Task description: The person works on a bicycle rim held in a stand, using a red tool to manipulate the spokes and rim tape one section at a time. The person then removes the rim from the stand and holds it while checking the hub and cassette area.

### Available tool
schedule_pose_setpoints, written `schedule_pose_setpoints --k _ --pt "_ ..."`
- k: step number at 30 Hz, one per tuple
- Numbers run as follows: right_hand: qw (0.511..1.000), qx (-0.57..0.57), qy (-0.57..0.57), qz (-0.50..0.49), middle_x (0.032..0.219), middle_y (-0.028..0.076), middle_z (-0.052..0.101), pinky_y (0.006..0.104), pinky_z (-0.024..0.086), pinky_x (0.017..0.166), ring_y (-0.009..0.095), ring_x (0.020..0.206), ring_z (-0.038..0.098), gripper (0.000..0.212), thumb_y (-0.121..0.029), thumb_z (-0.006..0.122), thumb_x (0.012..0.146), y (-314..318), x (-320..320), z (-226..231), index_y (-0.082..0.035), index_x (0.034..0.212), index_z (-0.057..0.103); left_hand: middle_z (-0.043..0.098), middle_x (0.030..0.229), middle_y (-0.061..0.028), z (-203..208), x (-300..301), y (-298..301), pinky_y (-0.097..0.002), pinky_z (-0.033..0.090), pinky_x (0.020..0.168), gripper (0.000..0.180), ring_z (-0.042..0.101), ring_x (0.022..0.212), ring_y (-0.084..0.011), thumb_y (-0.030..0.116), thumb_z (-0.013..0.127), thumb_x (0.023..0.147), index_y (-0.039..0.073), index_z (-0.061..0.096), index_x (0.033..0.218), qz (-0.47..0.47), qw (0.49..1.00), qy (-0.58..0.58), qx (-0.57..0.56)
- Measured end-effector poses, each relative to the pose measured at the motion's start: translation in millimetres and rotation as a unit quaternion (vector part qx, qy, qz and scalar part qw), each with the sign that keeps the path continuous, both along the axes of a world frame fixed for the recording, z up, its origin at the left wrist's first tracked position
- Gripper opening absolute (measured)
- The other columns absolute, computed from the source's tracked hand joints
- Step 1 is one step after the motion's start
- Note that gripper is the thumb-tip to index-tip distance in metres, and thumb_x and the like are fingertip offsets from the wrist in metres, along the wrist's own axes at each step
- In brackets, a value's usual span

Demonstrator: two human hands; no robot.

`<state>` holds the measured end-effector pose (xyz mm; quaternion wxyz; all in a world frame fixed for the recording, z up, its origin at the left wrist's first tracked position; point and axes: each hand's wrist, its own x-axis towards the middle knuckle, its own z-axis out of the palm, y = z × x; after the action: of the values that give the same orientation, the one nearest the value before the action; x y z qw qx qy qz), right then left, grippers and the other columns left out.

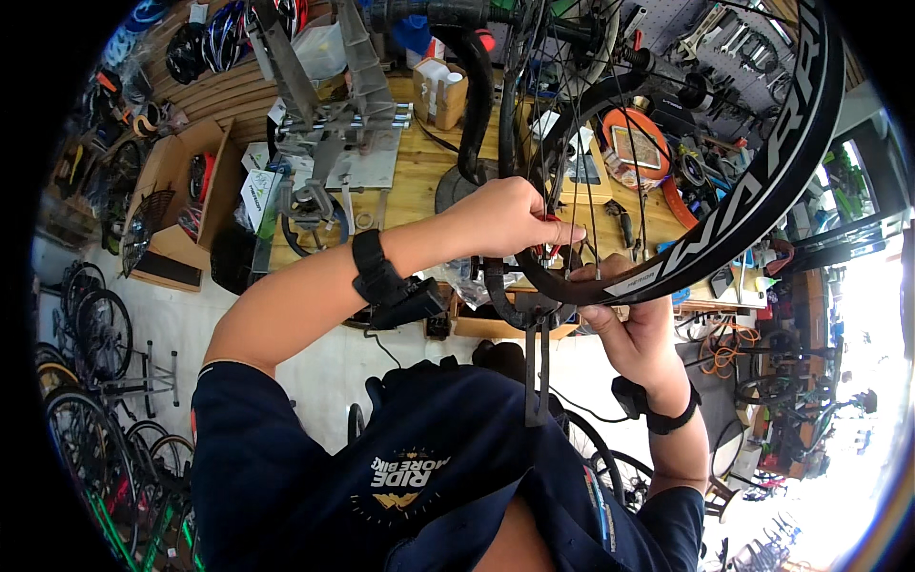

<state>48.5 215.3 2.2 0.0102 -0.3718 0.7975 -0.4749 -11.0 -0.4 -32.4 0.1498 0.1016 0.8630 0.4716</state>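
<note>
A bicycle wheel with a black rim (753, 224) stands upright before me. Its dark spokes run up toward the hub at the top. My left hand (507, 217) reaches in among the lower spokes, thumb and fingers pinched on a small red tool (550, 250), which looks like a spoke wrench and is mostly hidden by the fingers. Just to the right, my right hand (637, 336) is closed round the bottom of the rim, thumb below and fingers on the spoke side. A dark metal stand (538, 377) with two prongs sits under the rim.
Behind the wheel, a wooden workbench (419, 181) carries a small cardboard box (440, 93), an orange round container (634, 143) and loose parts. Wrenches (739, 48) hang on the back wall. An open cardboard box (176, 205) stands left; bicycles (91, 315) line the left side.
</note>
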Motion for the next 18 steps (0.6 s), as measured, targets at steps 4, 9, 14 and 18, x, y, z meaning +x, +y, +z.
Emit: schedule_pose_setpoints --k 4,9,14,18 --pt "1.000 0.024 -0.005 0.012 0.100 0.013 0.065 0.0308 0.050 0.073 0.020 0.083 0.063 0.014 -0.001 0.066 0.088 -0.3 1.4 -1.2 0.002 0.101 0.063 0.058 0.053 -0.0113 -9.8 -5.3 3.9 -0.0377 0.045 0.052 0.058 0.057 0.051 -0.0239 0.055 0.072 0.078 0.000 0.065 0.062 0.013 0.998 0.051 -0.045" --pt "0.999 0.011 0.038 0.019 0.098 0.014 0.065 0.0277 0.049 0.066 0.014 0.076 0.060 0.017 -0.005 0.066 0.088 4.6 -2.5 -7.0 0.002 0.103 0.060 0.062 0.057 -0.0120 1.0 1.1 6.7 -0.0387 0.047 0.054 0.050 0.062 0.053 -0.0245 0.047 0.072 0.080 0.000 0.066 0.064 0.021 0.997 0.056 -0.054" --pt "0.998 -0.068 0.001 0.007 0.097 0.016 0.067 0.0197 0.043 0.048 0.008 0.055 0.054 0.032 -0.025 0.059 0.096 2.7 0.4 37.0 0.005 0.102 0.057 0.065 0.068 -0.0018 14.6 12.0 7.4 -0.0220 0.043 0.051 0.023 0.055 0.054 -0.0061 0.023 0.072 0.086 0.001 0.068 0.082 -0.042 0.963 -0.073 0.255" --pt "0.997 -0.081 0.008 -0.017 0.095 0.016 0.067 0.0168 0.041 0.044 0.007 0.054 0.055 0.039 -0.033 0.055 0.099 -1.0 -2.8 78.0 0.006 0.104 0.057 0.067 0.078 -0.0018 43.2 20.4 6.0 -0.0183 0.046 0.053 0.021 0.057 0.057 -0.0053 0.020 0.071 0.088 0.000 0.067 0.092 -0.079 0.913 -0.122 0.382"
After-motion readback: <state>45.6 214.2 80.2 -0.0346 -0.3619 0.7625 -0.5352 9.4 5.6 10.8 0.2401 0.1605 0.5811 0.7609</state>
